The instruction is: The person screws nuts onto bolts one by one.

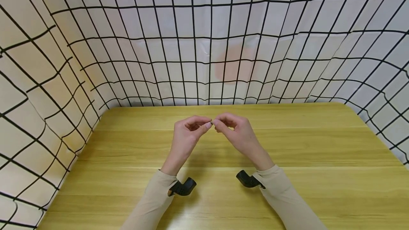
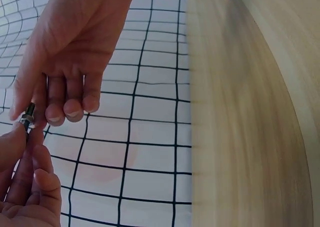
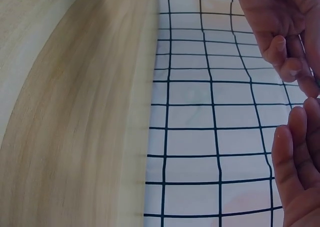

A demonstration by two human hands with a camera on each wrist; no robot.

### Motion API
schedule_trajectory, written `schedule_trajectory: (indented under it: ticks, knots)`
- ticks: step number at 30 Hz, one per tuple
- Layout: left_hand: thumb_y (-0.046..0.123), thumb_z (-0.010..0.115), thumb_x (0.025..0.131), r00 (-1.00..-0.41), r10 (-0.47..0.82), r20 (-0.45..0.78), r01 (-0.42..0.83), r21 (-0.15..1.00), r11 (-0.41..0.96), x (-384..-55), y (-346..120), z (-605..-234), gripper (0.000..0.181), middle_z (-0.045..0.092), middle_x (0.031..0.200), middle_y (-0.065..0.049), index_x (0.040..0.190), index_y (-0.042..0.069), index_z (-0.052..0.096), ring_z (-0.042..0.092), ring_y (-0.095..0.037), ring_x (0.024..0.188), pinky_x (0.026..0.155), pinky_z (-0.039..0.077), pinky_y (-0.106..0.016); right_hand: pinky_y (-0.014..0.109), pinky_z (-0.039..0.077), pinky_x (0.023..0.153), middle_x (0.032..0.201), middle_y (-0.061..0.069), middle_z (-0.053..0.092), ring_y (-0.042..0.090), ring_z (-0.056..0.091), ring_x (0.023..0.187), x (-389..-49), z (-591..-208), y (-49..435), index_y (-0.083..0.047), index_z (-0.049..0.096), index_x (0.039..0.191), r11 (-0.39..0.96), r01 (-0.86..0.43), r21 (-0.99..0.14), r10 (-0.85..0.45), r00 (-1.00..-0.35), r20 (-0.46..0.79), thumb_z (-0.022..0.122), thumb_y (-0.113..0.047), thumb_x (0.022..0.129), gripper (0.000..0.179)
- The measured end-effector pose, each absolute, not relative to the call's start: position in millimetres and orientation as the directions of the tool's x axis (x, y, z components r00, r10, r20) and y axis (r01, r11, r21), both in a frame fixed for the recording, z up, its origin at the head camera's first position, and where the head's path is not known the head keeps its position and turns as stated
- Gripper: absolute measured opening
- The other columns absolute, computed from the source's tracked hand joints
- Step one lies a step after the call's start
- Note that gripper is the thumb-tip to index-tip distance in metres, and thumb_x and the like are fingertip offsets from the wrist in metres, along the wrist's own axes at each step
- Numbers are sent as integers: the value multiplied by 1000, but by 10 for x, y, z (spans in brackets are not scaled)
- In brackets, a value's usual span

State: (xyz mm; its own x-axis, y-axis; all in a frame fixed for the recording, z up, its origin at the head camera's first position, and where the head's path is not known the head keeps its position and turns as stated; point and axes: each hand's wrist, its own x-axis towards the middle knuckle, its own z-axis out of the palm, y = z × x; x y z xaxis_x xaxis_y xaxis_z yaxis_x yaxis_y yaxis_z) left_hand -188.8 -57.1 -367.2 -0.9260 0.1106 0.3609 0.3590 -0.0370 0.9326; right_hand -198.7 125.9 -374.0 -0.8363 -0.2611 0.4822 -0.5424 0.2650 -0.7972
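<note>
A small dark bolt [image 2: 31, 108] with a shiny nut [image 2: 27, 119] on its shank is held between the two hands, above the far part of the table. My left hand [image 1: 186, 136] pinches one end of the bolt between thumb and forefinger. From the other side my right hand [image 1: 240, 134] brings thumb and forefinger to either side of the nut, its other fingers loosely bent. The bolt is tiny in the head view, and fingers hide it in the right wrist view.
Both hands are over a wooden table [image 1: 127, 176]. White sheeting with a black grid [image 1: 179, 52] rises beyond its far edge and along both sides. A black wrist camera mount [image 1: 183, 187] juts from the left sleeve, another mount [image 1: 247, 179] from the right.
</note>
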Motion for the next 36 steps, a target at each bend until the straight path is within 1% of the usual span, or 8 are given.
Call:
schedule_trajectory:
  ticks: [2, 5, 9, 14, 18, 23, 28, 36]
  knots:
    - [4, 74, 88, -924, 103, 367, 366, 930, -31, -1920, -571, -3724, 12, 72, 92, -11, 98, -2, 76, 53, -13, 66, 60, 42, -23, 35, 54, 76, 86, 2, 68, 16, 63, 79, -1989, -3737, 1264, -14, 70, 98, 270, -532, -803, -260, -843, 471, 62, -24, 99, 14]
    - [7, 75, 88, -920, 96, 381, 381, 924, -26, -1932, -575, -3746, 12, 72, 91, -9, 98, 1, 77, 55, -14, 67, 60, 43, -24, 34, 53, 77, 91, -1, 68, 15, 64, 83, -1988, -3726, 1275, -15, 68, 112, 275, -515, -812, -268, -852, 450, 62, -24, 99, 17]
    - [10, 75, 88, -914, 91, 395, 394, 919, -27, -1937, -584, -3748, 14, 72, 90, -7, 98, 0, 76, 55, -14, 67, 60, 43, -25, 34, 52, 78, 98, 0, 66, 16, 63, 87, -1990, -3710, 1287, -17, 61, 127, 250, -547, -799, -297, -829, 474, 68, -15, 95, 33]
    - [10, 75, 89, -916, 87, 391, 391, 920, -19, -1933, -591, -3744, 11, 73, 90, -5, 97, 3, 77, 54, -14, 66, 59, 42, -25, 34, 53, 78, 101, 5, 66, 18, 62, 90, -2001, -3722, 1280, -10, 64, 114, 200, -629, -751, -329, -766, 553, 70, -2, 90, 26]
    - [9, 75, 88, -918, 88, 387, 386, 922, -26, -1937, -591, -3749, 10, 73, 90, -5, 97, 5, 77, 55, -14, 67, 60, 43, -25, 33, 52, 75, 98, 3, 67, 17, 63, 87, -2000, -3731, 1274, -10, 67, 104, 203, -650, -733, -328, -750, 574, 70, -2, 91, 15]
    - [9, 75, 88, -920, 92, 382, 380, 924, -45, -1934, -593, -3745, 11, 72, 90, -6, 97, 3, 77, 58, -15, 69, 63, 46, -25, 35, 51, 72, 95, -2, 68, 16, 63, 85, -1990, -3721, 1271, -12, 68, 104, 218, -630, -745, -318, -768, 556, 70, -8, 92, 13]
    - [10, 75, 89, -919, 91, 384, 381, 923, -45, -1934, -599, -3744, 14, 72, 92, -10, 99, 1, 77, 56, -14, 68, 62, 44, -25, 33, 50, 72, 94, 0, 69, 16, 63, 86, -1984, -3720, 1266, -13, 69, 105, 233, -587, -775, -307, -801, 514, 70, -11, 93, 12]
    - [10, 75, 89, -909, 107, 403, 406, 914, 8, -1933, -594, -3741, 9, 73, 89, -4, 96, 6, 78, 53, -14, 64, 57, 40, -25, 35, 53, 76, 86, -6, 67, 15, 64, 81, -1984, -3727, 1259, -12, 70, 97, 260, -565, -783, -300, -818, 491, 65, -16, 97, 6]
